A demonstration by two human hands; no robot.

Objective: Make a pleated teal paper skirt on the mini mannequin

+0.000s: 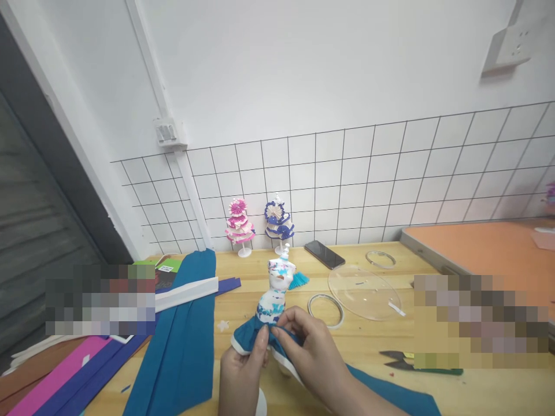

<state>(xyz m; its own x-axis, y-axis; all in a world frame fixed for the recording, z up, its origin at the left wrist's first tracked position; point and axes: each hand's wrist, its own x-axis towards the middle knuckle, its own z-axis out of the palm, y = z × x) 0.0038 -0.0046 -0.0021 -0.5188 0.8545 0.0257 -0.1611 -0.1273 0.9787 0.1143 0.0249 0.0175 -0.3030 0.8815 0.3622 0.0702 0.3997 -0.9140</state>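
Note:
A small white mannequin (278,277), its torso patched with blue and purple, stands upright in front of me. A teal crepe paper skirt (245,336) with a white edge wraps its lower part. My left hand (243,375) pinches the skirt at the front left, thumb on top. My right hand (314,352) pinches the same paper just beside it at the waist, the two thumbs close together. The fingers hide part of the skirt and most of the stand; a bit of the white round base (261,403) shows beside my left hand.
Two decorated mannequins, one pink (240,225) and one dark blue (279,222), stand by the wall. A phone (325,254), tape rolls (326,310), a clear round plate (364,292) and scissors (418,363) lie around. Teal crepe paper (191,346) and coloured strips cover the left.

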